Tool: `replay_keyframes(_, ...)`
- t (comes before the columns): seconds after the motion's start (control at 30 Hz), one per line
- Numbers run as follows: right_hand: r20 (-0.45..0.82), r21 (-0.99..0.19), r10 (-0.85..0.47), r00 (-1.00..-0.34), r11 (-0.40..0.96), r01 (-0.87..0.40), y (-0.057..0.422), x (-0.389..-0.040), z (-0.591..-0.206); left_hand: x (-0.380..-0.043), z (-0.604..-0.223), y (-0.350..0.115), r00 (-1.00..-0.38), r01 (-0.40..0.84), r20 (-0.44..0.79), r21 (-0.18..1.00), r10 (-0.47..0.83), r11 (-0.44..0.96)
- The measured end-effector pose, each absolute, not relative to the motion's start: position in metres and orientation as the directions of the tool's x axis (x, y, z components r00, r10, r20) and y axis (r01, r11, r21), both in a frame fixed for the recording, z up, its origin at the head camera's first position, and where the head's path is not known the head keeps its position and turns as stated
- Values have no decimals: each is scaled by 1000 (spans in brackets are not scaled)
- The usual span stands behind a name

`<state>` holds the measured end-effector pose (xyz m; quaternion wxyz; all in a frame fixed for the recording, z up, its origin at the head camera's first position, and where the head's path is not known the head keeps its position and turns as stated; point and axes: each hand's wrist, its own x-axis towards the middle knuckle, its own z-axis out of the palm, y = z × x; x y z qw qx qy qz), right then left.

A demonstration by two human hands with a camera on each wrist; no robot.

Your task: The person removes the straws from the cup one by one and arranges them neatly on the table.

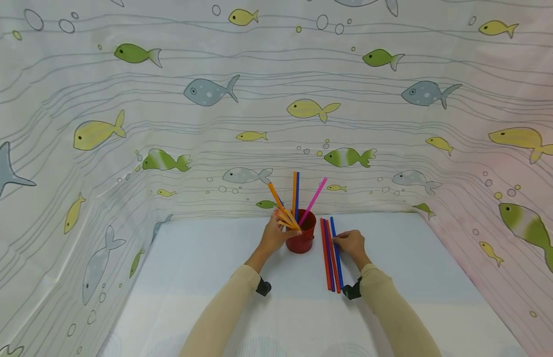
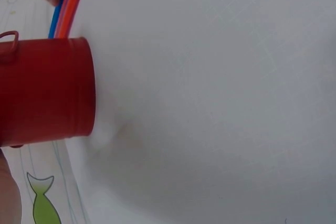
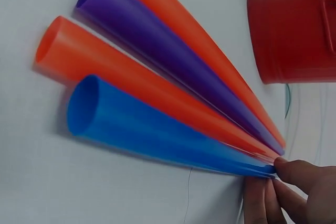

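A red bucket (image 1: pixel 300 244) holds several upright straws, among them a pink straw (image 1: pixel 314 201) and a blue one. My left hand (image 1: pixel 272 237) is at its left rim, fingers and thumb around several orange straws (image 1: pixel 288 219) that fan out over the opening. To the right of the bucket, four-abreast is a row of several straws lying flat: red, purple (image 3: pixel 157 51), red and blue. With thumb and fingertips, my right hand (image 1: pixel 353 244) pinches the blue straw (image 3: pixel 152 129) near its far end. The left wrist view shows mostly the bucket's side, with little of the left hand.
A white cloth (image 1: pixel 205 258) covers the table. Behind and at both sides hangs a fish-patterned curtain (image 1: pixel 276 124), close behind the bucket. Dark wrist cameras (image 1: pixel 264 286) sit under both cuffs.
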<state>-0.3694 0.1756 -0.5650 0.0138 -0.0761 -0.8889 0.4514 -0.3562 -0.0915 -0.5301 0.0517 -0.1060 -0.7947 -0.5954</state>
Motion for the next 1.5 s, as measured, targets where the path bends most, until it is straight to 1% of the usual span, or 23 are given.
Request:
replay_keyframes(0.13,-39,-793,134,-990,599,112,174,-369,-563,-356,-529,-92,-972,230,209,938,109,258)
replay_keyframes(0.33,-72,-820,135,-988,556,136,172,-367,-561,-355,-530,-92,-978,204,185,943,94,262)
replay_keyframes(0.47,-62,-828,127,-990,547,122,172,-367,-562,-354,-530,-91,-980,194,177,942,87,274)
replay_keyframes(0.67,-49,-807,135,-990,578,119,172,-366,-562,-353,-530,-91,-977,212,193,938,96,274)
replay_keyframes(0.77,-22,-800,129,-991,592,95,173,-366,-558,-353,-530,-91,-976,213,193,940,97,267)
replay_keyframes(0.87,32,-793,124,-992,607,50,173,-367,-551,-352,-529,-91,-978,207,189,940,92,269)
replay_keyframes(1.0,86,-807,129,-988,590,7,170,-372,-536,-353,-529,-92,-978,205,187,939,88,276)
replay_keyframes(1.13,114,-824,137,-984,566,-17,166,-379,-518,-355,-530,-92,-977,209,190,940,97,269)
replay_keyframes(1.37,187,-887,128,-974,447,-112,152,-387,-488,-356,-530,-92,-978,203,181,944,106,259)
replay_keyframes(1.5,192,-910,136,-972,396,-125,142,-389,-479,-357,-531,-91,-979,197,176,948,105,250)
